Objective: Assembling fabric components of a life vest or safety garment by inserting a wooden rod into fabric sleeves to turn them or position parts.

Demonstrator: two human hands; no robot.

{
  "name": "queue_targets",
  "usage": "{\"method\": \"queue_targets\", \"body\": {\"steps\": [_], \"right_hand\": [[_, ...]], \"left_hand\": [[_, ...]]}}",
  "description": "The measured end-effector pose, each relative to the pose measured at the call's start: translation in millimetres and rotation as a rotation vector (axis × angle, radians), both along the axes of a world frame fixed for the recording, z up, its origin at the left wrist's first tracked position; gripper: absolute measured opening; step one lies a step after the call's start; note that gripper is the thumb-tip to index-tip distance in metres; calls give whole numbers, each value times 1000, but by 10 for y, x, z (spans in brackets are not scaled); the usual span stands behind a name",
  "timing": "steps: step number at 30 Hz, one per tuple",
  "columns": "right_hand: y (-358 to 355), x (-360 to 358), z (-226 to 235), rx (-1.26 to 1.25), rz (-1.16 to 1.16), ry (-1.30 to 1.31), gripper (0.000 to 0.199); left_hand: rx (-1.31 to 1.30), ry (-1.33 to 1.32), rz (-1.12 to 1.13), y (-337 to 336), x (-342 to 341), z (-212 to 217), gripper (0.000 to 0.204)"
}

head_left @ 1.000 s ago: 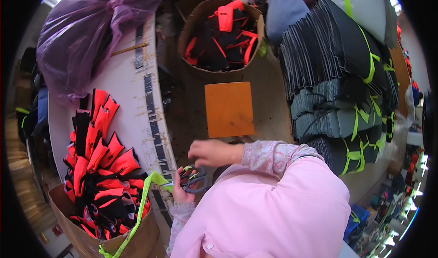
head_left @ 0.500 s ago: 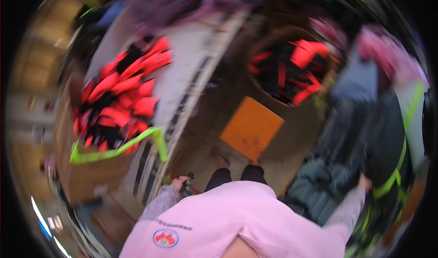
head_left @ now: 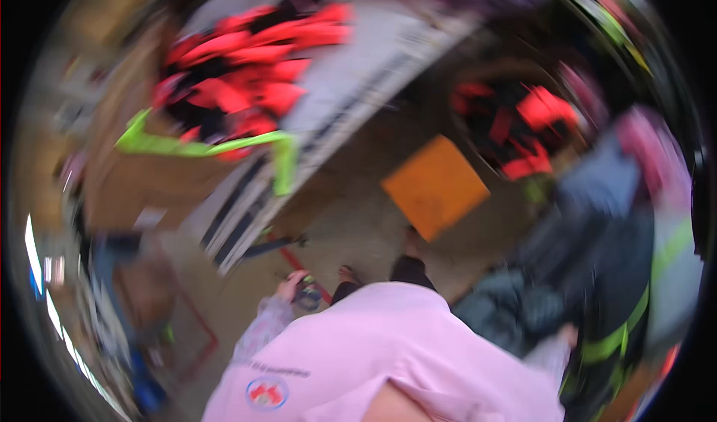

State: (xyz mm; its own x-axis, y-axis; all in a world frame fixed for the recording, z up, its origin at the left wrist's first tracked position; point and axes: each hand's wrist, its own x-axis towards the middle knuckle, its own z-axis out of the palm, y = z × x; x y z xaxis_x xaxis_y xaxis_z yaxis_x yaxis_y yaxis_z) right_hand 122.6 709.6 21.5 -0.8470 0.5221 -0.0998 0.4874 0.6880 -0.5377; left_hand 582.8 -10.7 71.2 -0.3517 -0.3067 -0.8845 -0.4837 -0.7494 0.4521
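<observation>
My left hand (head_left: 290, 285) hangs low beside my pink top (head_left: 351, 347), its fingers curled in at a small dark object (head_left: 307, 296) that is too blurred to name. At the right, my right hand (head_left: 569, 335) is next to a dark green padded bundle (head_left: 511, 310) that looks like a garment. Motion smears its fingers, and I cannot tell whether it touches the bundle.
A cardboard box (head_left: 142, 187) with bright green trim stands by a pale table (head_left: 358, 93) heaped with red-and-black pieces (head_left: 246, 71). An orange square seat (head_left: 436, 187) stands ahead. Further off, a round container holds more red-and-black pieces (head_left: 545, 112). Dark fabric (head_left: 597, 250) fills the right.
My view has turned to the left, so the table, box and orange seat sit further right and most sit higher. My right hand appears lower, and more floor shows at my left.
</observation>
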Motion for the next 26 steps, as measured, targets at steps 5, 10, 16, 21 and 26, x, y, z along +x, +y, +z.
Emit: {"method": "queue_targets", "body": {"steps": [5,10,16,21,26], "right_hand": [[195,1750,990,386,-317,141,33],[-42,2451,1547,354,-297,179,26],[-1118,2480,2022,-193,230,365,17],[-2192,2416,2341,-489,543,216,9],[-3662,2342,2531,-699,982,-85,7]], "left_hand": [[-93,-22,-337,-610,1068,-613,26],[-66,-33,-287,-844,1549,-921,30],[-282,77,-368,-1118,2301,-765,29],[-270,-57,-83,-915,2754,-704,26],[-259,-60,47,-657,3347,-793,24]]}}
